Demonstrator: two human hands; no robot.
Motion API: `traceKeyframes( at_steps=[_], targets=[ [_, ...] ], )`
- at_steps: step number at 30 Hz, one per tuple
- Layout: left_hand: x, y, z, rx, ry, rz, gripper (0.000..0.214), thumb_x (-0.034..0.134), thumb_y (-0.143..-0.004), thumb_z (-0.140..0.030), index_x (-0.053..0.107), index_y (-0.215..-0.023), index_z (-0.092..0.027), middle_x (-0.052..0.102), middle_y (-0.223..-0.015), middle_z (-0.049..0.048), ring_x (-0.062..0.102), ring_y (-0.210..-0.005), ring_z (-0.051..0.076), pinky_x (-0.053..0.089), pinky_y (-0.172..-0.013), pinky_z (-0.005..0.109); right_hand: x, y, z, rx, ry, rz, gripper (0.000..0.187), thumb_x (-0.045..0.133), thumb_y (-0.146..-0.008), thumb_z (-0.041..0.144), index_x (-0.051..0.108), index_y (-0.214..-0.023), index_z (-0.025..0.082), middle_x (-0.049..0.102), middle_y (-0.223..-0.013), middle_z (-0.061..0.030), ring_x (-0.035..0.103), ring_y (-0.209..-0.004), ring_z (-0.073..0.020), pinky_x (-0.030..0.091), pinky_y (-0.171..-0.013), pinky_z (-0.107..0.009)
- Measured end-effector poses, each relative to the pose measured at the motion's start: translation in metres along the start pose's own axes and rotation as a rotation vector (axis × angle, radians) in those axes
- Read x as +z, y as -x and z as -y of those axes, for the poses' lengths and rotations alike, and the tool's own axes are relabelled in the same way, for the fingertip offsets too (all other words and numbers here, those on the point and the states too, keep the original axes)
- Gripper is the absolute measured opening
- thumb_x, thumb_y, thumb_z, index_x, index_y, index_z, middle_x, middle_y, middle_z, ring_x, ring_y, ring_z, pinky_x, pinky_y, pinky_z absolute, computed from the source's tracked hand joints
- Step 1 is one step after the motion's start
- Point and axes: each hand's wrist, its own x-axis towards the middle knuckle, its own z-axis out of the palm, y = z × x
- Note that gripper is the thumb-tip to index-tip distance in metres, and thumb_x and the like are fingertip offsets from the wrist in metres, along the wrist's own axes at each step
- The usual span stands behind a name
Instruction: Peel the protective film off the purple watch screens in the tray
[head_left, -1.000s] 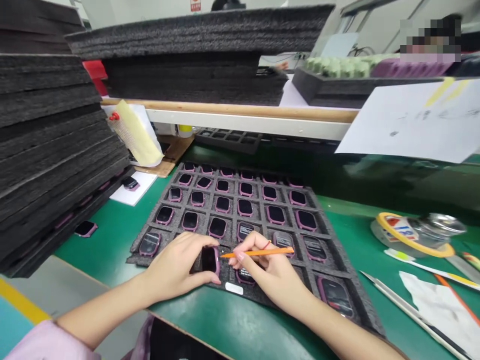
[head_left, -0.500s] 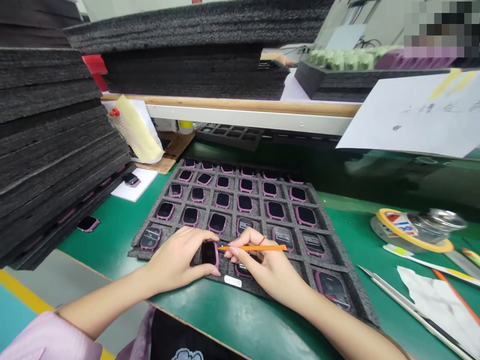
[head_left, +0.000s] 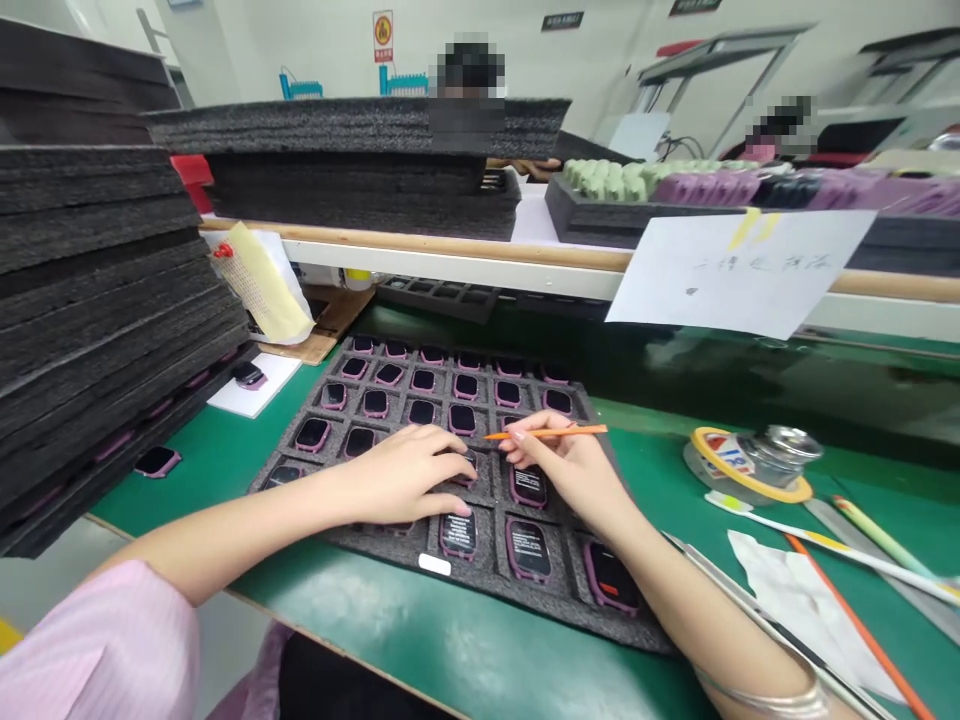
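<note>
A black foam tray (head_left: 480, 588) of purple-cased watch bodies lies on the green bench in front of me. My left hand (head_left: 409, 478) lies flat across the tray's middle rows, its fingertips resting on a watch (head_left: 466, 464) in its cell and its thumb beside the front row. My right hand (head_left: 571, 468) is closed on a thin orange stick (head_left: 551, 432), held level just above the tray with its tip pointing left near my left fingertips. Front-row watches such as the lit one (head_left: 458, 533) sit in their cells with lit screens.
Tall stacks of black foam trays (head_left: 90, 300) stand at the left, with a loose watch (head_left: 156, 461) beside them. At the right are a tape roll (head_left: 744, 478), a metal tin (head_left: 778, 446), a long ruler (head_left: 757, 595) and white wipes (head_left: 795, 605). A paper sheet (head_left: 739, 272) hangs off the shelf.
My left hand no longer holds a watch upright; it has moved farther up the tray and lies flat. The right hand with the stick has shifted up and right. The view has lifted.
</note>
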Motion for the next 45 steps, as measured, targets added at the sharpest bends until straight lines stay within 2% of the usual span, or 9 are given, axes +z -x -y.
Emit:
traceKeyframes(
  at_steps=[3,5,9,14,22,29,39,42,45],
  targets=[
    [0.01,-0.025,0.012,0.033,-0.087,0.006,0.036,0.063,-0.093,-0.048,0.072,-0.117,-0.023,0.061,-0.118,0.0116,0.061,-0.112,0.029,0.049,-0.098,0.043,0.002,0.0,-0.01,0.002,-0.001,0.007,0.055,0.076,-0.069,0.07,0.063,-0.084,0.019,0.074,-0.075,-0.0071,0.069,-0.065,-0.0178,0.06,-0.066,-0.034],
    [0.012,-0.031,0.018,0.047,-0.104,-0.01,0.035,0.064,-0.091,-0.05,0.074,-0.112,-0.024,0.061,-0.11,0.0096,0.061,-0.104,0.027,0.049,-0.094,0.042,0.003,0.001,-0.011,0.001,-0.005,0.016,0.055,0.075,-0.07,0.071,0.064,-0.086,0.019,0.075,-0.077,-0.0074,0.07,-0.066,-0.0183,0.061,-0.068,-0.036],
    [0.009,-0.019,0.025,0.054,-0.051,-0.065,0.043,0.067,-0.087,-0.054,0.069,-0.116,-0.022,0.063,-0.113,0.0103,0.06,-0.106,0.027,0.048,-0.095,0.042,0.006,0.001,-0.01,0.004,-0.022,0.041,0.058,0.075,-0.07,0.072,0.067,-0.091,0.018,0.076,-0.081,-0.0088,0.072,-0.068,-0.0199,0.062,-0.071,-0.039],
    [0.01,-0.009,0.028,0.108,0.149,-0.098,0.032,0.064,-0.094,-0.041,0.064,-0.12,-0.022,0.071,-0.121,0.0062,0.061,-0.119,0.022,0.041,-0.107,0.038,0.008,0.001,-0.01,0.019,-0.056,0.058,0.055,0.076,-0.071,0.069,0.065,-0.088,0.018,0.078,-0.083,-0.01,0.073,-0.07,-0.0198,0.062,-0.074,-0.039],
    [0.015,-0.014,0.025,0.122,0.122,-0.128,0.024,0.063,-0.095,-0.038,0.067,-0.11,-0.019,0.074,-0.111,0.0081,0.066,-0.109,0.024,0.047,-0.1,0.042,0.008,0.005,-0.01,0.048,-0.061,0.088,0.052,0.074,-0.073,0.07,0.057,-0.077,0.02,0.075,-0.073,-0.0063,0.072,-0.067,-0.0191,0.061,-0.071,-0.038],
    [0.019,-0.012,0.026,-0.065,0.244,-0.143,0.052,0.078,-0.083,-0.036,0.053,-0.125,-0.018,0.068,-0.121,0.0114,0.064,-0.114,0.026,0.051,-0.099,0.043,0.008,0.005,-0.01,0.055,-0.045,0.113,0.051,0.073,-0.074,0.069,0.058,-0.079,0.02,0.074,-0.073,-0.0063,0.071,-0.07,-0.0195,0.059,-0.072,-0.037],
    [0.018,-0.012,0.024,-0.085,0.23,-0.141,0.048,0.078,-0.083,-0.036,0.055,-0.121,-0.018,0.068,-0.118,0.011,0.063,-0.112,0.027,0.052,-0.098,0.043,0.011,0.008,-0.006,0.035,-0.016,0.122,0.051,0.074,-0.074,0.069,0.059,-0.078,0.02,0.073,-0.075,-0.0057,0.071,-0.072,-0.0184,0.059,-0.074,-0.036],
    [0.016,-0.008,0.014,-0.086,0.196,-0.181,0.043,0.074,-0.086,-0.036,0.057,-0.121,-0.017,0.064,-0.121,0.0123,0.058,-0.117,0.028,0.049,-0.102,0.045,0.009,0.008,-0.003,0.019,-0.009,0.104,0.053,0.074,-0.073,0.07,0.059,-0.078,0.02,0.073,-0.074,-0.006,0.071,-0.071,-0.0192,0.06,-0.073,-0.037],
    [0.019,0.0,-0.002,0.018,0.131,-0.201,0.028,0.065,-0.093,-0.042,0.065,-0.11,-0.02,0.063,-0.115,0.0102,0.058,-0.114,0.026,0.048,-0.102,0.045,0.006,0.014,0.003,-0.006,-0.003,0.066,0.051,0.072,-0.075,0.069,0.058,-0.081,0.02,0.073,-0.075,-0.0059,0.072,-0.073,-0.0195,0.06,-0.074,-0.036]
  ],
)
